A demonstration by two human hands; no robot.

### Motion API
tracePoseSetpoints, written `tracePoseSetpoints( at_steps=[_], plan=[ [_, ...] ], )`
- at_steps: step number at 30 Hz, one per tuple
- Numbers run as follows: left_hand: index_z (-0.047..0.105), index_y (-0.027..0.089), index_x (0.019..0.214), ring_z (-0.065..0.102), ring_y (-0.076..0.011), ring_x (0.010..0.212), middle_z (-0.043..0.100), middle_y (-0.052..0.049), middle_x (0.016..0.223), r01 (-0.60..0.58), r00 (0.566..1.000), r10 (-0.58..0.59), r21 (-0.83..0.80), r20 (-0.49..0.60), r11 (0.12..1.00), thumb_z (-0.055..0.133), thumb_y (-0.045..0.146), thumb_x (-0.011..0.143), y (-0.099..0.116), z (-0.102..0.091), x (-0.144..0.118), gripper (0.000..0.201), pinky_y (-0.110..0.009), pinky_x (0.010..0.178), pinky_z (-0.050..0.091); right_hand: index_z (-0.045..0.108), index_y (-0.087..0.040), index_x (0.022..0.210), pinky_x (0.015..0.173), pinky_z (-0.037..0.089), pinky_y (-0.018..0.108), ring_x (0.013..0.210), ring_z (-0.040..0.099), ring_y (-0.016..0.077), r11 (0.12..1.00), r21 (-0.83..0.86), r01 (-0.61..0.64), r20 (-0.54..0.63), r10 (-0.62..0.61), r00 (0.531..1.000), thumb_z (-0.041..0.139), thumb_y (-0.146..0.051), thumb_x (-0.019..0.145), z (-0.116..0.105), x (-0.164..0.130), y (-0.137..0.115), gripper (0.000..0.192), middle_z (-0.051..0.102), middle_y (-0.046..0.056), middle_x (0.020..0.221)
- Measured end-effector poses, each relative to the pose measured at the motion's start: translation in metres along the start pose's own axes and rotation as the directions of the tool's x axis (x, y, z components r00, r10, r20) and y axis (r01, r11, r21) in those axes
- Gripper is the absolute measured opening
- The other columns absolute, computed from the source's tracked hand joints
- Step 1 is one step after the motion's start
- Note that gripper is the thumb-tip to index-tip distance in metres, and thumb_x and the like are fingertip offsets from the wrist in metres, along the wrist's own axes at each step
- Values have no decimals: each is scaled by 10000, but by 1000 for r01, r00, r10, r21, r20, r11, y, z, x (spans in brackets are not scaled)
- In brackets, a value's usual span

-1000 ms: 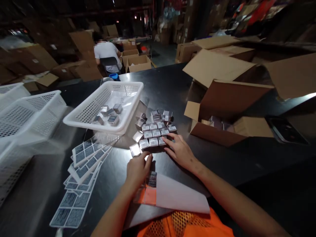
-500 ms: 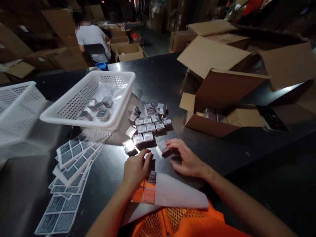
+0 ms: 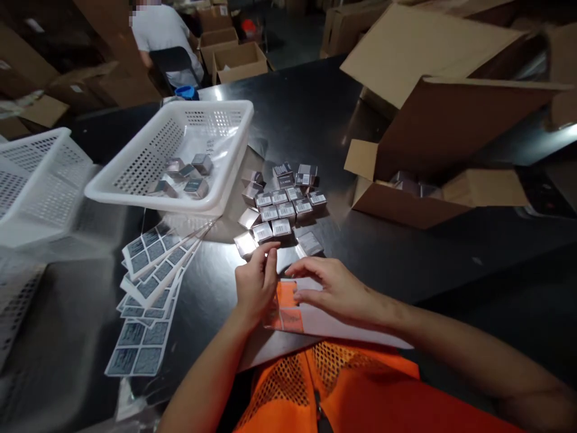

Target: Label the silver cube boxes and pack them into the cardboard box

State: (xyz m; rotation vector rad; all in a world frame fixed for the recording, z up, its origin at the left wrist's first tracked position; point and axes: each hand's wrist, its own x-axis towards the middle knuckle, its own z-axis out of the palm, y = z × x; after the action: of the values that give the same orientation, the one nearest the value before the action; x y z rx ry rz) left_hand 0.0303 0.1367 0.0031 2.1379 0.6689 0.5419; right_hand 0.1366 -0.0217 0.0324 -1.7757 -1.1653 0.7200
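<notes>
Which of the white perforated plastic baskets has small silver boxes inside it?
The white perforated basket nearest the box cluster, tilted up on the dark table. It holds several small silver boxes; the left basket shows none.

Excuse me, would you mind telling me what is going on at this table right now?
A person in an orange vest works at a dark table. Both hands meet over a white label sheet at the near edge: the left hand pinches at something small, the right hand rests its fingers on the sheet. Just beyond lie a cluster of small silver boxes, a white basket holding a few more, fanned label strips, and an open carton. Another person sits farther back.
</notes>
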Motion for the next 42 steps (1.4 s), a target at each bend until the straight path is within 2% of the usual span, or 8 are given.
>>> tracePoseSetpoints(
  at_steps=[9, 13, 19, 24, 27, 31, 36, 42],
  plan=[
    [726, 194, 1118, 521, -102, 461, 625, 32, 589, 36, 997, -38, 22, 68, 999, 441, 388, 1015, 0, 4, -1, 360, -219, 530, 369, 663, -231, 1097, 716, 530, 283, 804, 750, 190, 987, -114, -118, 145, 134, 980, 642, -223, 965, -4, -4, 7, 134, 792, -3, 882],
    [733, 205, 1099, 570, -114, 521, 690, 8, 674, 68, 996, -70, 51, 56, 996, 458, 364, 1001, 0, 5, -1, 332, -225, 556, 380, 700, -217, 1052, 906, 531, 400, 1027, 714, 250, 910, -375, 179, 0, -193, 981, 634, -273, 979, 6, -8, 17, 113, 775, 77, 1082],
    [732, 224, 1075, 634, -149, 591, 714, -2, 697, 95, 992, -101, 87, 71, 992, 460, 348, 1000, -2, 6, 2, 308, -244, 604, 417, 716, -275, 996, 913, 534, 399, 1094, 673, 228, 670, -420, 612, 61, -652, 755, 613, -249, 984, 3, -19, 21, 107, 767, 54, 1069],
    [739, 228, 1098, 630, -164, 598, 691, 0, 663, 89, 979, -116, 162, 166, 983, 477, 366, 984, -1, 3, 5, 317, -261, 604, 389, 648, -321, 1233, 998, 544, 434, 1179, 634, 242, 831, -370, 414, -160, -496, 853, 664, -263, 956, -43, -8, 24, 284, 663, 78, 1233],
    [728, 223, 1152, 582, -157, 529, 618, 30, 569, 46, 957, -96, 181, 273, 982, 520, 390, 970, 2, 3, 4, 323, -271, 589, 354, 392, -304, 1534, 1089, 489, 532, 1321, 567, 305, 835, -409, 368, -61, -427, 902, 723, -257, 909, -58, 9, 46, 708, 591, 133, 1430],
    [693, 239, 1232, 619, -160, 584, 651, 42, 617, 43, 945, -99, 180, 312, 983, 663, 385, 890, 5, 5, 4, 373, -267, 608, 370, 143, -293, 1617, 1099, 472, 579, 1285, 616, 299, 916, -282, 285, -22, -303, 953, 732, -201, 871, -53, 22, 69, 954, 653, 134, 1373],
    [601, 265, 1358, 694, -172, 727, 760, 10, 891, 8, 969, -9, 6, 247, 1000, 841, 443, 737, 2, 2, 4, 690, -272, 675, 484, -31, -304, 1599, 1004, 579, 477, 1157, 706, 250, 964, 213, 163, -161, -130, 978, 785, -265, 822, -41, 22, 59, 1128, 662, 122, 1317],
    [618, 236, 1328, 716, -244, 926, 738, -101, 1209, -144, 986, 148, -54, 82, 988, 942, 487, 609, 1, -5, 4, 828, -348, 794, 572, 165, -335, 1499, 946, 605, 401, 1096, 721, 227, 910, 324, 257, -133, -226, 965, 784, -254, 799, -25, 41, 44, 938, 661, 84, 1287]
  ],
)
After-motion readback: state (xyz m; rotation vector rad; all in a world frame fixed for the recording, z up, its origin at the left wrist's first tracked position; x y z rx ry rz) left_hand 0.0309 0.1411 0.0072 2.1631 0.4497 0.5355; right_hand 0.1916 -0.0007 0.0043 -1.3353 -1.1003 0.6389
